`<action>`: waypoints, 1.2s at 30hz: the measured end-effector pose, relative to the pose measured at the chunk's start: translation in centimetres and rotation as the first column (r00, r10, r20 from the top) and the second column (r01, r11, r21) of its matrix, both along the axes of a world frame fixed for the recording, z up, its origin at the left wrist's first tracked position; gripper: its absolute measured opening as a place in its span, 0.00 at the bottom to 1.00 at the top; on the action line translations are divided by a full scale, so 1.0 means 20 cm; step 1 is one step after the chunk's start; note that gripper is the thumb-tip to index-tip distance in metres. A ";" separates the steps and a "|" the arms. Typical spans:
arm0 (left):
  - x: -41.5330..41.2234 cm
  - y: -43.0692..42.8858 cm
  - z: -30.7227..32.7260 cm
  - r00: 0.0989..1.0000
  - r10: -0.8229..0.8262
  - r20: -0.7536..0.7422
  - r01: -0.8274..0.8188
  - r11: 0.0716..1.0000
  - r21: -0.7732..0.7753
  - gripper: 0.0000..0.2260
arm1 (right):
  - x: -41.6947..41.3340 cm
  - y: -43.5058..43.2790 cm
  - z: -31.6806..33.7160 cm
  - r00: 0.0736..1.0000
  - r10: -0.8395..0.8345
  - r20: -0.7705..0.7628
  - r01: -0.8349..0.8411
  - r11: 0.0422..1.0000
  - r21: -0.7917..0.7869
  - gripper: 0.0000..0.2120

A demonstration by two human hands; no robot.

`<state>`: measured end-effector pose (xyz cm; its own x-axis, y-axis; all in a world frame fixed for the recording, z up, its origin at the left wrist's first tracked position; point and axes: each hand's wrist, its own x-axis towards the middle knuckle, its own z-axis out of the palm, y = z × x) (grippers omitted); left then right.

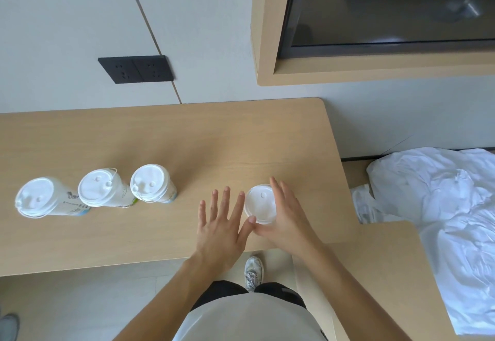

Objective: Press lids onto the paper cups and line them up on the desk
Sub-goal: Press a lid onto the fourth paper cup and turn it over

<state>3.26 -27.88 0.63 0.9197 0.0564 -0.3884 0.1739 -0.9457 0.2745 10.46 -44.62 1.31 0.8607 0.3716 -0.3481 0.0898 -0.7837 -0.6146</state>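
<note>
Three lidded paper cups [104,189] stood in a row along the left of the pale wood-grain desk [214,137], each capped with a white plastic lid — round, with raised sip buttons. A fourth cup [260,204] sat apart to the right, near the desk's front edge, its lid [261,202] already on top.

The person's right hand [284,214] curved round the far and right side of that cup, fingers spread and loose, not clamped. The left hand [222,222] lay flat just beside it on the left, fingers fanned apart, thumb tip touching or nearly touching the cup's near rim.

I judged the step to be the last lid's seating, or the release after it — from above I could not tell whether the rim had snapped fully down. The next move would call for a firm press round the edge if needed, then sliding the cup left to join the row, upright and evenly spaced.

Rumpled white bedding [439,206] lay off to the right.
</note>
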 end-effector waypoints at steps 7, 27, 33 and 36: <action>0.37 -0.15 0.02 0.714 0.671 -0.200 -0.673 0.581 -0.458 0.26 | 0.24 0.11 0.03 0.797 -0.527 -0.296 0.581 0.803 0.136 0.40; 0.51 -0.27 -0.15 0.526 0.845 -0.101 -0.780 0.432 -0.452 0.19 | 0.24 0.23 -0.17 0.640 -0.673 -0.372 0.740 0.669 0.063 0.31; 0.61 -0.26 -0.11 0.824 0.474 0.310 -0.370 0.865 -0.340 0.26 | 0.11 0.14 -0.17 0.277 -0.750 -0.601 0.936 0.353 -0.008 0.33; 0.60 -0.30 -0.08 0.837 0.396 0.379 -0.298 0.909 -0.291 0.27 | 0.12 0.07 -0.18 0.323 -0.774 -0.544 0.914 0.404 -0.032 0.38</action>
